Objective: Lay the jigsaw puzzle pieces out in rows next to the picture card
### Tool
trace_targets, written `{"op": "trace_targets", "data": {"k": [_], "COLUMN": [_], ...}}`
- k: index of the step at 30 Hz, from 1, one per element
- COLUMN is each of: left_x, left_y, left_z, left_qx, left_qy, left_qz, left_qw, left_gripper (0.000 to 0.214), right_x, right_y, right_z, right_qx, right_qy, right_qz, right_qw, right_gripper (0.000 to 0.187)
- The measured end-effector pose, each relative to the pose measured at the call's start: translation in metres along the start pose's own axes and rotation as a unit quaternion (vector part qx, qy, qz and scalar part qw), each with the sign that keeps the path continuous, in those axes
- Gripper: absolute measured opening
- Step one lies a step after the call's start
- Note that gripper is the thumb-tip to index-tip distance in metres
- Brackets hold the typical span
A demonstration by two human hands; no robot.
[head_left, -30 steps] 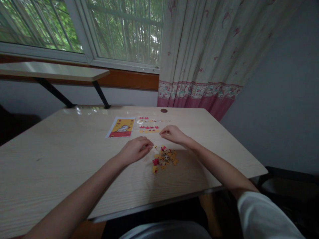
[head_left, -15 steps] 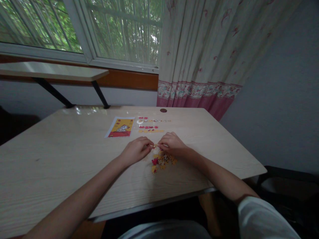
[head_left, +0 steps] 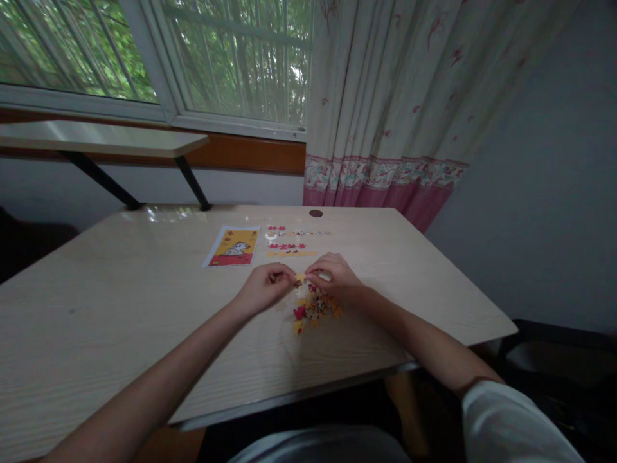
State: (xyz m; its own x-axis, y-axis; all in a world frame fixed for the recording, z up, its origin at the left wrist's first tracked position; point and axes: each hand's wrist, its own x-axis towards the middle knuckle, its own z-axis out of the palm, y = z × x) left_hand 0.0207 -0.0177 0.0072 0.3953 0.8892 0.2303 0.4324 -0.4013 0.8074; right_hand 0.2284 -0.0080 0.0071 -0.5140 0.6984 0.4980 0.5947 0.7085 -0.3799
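A small yellow jigsaw puzzle piece (head_left: pixel 300 277) is pinched between my two hands above the table. My left hand (head_left: pixel 266 287) grips its left side with thumb and forefinger, while my right hand (head_left: pixel 335 276) has its right side. Just below and nearer to me lies a loose heap of jigsaw pieces (head_left: pixel 315 308), yellow, red and white, partly hidden by my right hand. Beyond my hands, more pieces lie sorted in rows: a yellow row (head_left: pixel 292 254), a red row (head_left: pixel 287 246), a pale mixed row (head_left: pixel 301 234) and a short red row (head_left: pixel 276 228).
A printed picture sheet (head_left: pixel 234 246) with a white animal on yellow and red lies left of the rows. The wooden table (head_left: pixel 144 308) has a round cable hole (head_left: pixel 316 213) at its far edge. A raised shelf (head_left: pixel 106 138) stands back left; a curtain (head_left: pixel 385 128) hangs behind.
The piece between my fingers has turned, and its plain yellow face shows now. My fingers have shifted slightly around it. The rows and the sheet stay as they were.
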Motion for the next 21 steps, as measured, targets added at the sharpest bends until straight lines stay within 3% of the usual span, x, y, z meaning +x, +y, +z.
{"op": "trace_targets", "data": {"k": [9, 14, 18, 21], "left_x": [0.003, 0.002, 0.001, 0.0], "left_y": [0.0, 0.003, 0.005, 0.002], "left_z": [0.001, 0.0, -0.002, -0.005], "left_qx": [-0.087, -0.059, -0.027, 0.05], "left_qy": [0.01, 0.0, -0.016, -0.021], "left_qz": [-0.026, -0.025, -0.034, -0.005], "left_qw": [0.996, 0.998, 0.999, 0.999], "left_gripper": [0.02, 0.022, 0.027, 0.026], "right_x": [-0.002, -0.001, 0.002, 0.002], "right_y": [0.001, -0.001, 0.004, 0.009], "right_z": [0.003, -0.001, -0.011, -0.021], "right_qx": [-0.034, -0.035, -0.04, -0.045], "right_qy": [0.037, 0.036, 0.08, 0.116], "right_qz": [-0.037, -0.044, -0.035, 0.003], "right_qw": [0.998, 0.998, 0.995, 0.992], "right_gripper": [0.016, 0.015, 0.016, 0.018]}}
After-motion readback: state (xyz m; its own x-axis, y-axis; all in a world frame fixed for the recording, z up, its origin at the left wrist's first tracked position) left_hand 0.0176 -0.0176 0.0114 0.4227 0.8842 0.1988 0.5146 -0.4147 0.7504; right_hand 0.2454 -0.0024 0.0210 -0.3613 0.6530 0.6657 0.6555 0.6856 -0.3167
